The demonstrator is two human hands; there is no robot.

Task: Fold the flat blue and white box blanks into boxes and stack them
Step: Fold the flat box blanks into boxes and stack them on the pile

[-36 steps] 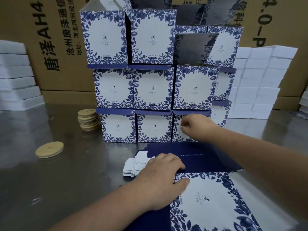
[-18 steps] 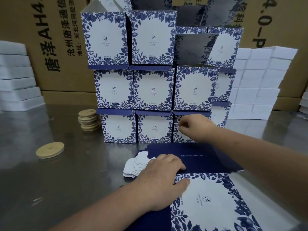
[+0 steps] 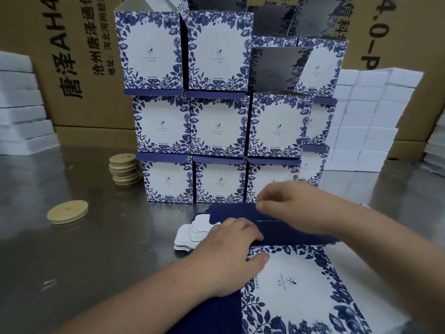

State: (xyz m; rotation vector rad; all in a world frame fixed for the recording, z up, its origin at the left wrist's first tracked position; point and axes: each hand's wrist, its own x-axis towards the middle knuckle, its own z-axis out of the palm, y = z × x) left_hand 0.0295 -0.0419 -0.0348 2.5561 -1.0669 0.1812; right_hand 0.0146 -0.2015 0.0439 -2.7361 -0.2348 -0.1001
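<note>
A pile of flat blue and white box blanks (image 3: pixel 301 285) lies on the steel table in front of me, with a navy flap (image 3: pixel 296 230) pointing away and white tabs (image 3: pixel 192 233) fanned out at its left. My left hand (image 3: pixel 231 254) rests palm-down on the pile, fingers on the navy flap and thumb on the white panel. My right hand (image 3: pixel 289 201) is at the flap's far edge, thumb and index finger pinching it; the hand is slightly blurred. Behind stands a wall of folded boxes (image 3: pixel 219 126), three rows high, with more boxes behind at the right.
A stack of round wooden lids (image 3: pixel 124 168) stands left of the boxes, and one lid (image 3: pixel 67 211) lies alone nearer me. White foam blocks (image 3: pixel 366 121) are piled at the right, white trays (image 3: pixel 19 116) at the left. Brown cartons (image 3: pixel 79 56) form the back.
My right hand has dropped from the lowest box row to the far edge of the navy flap. My left hand has stayed on the pile.
</note>
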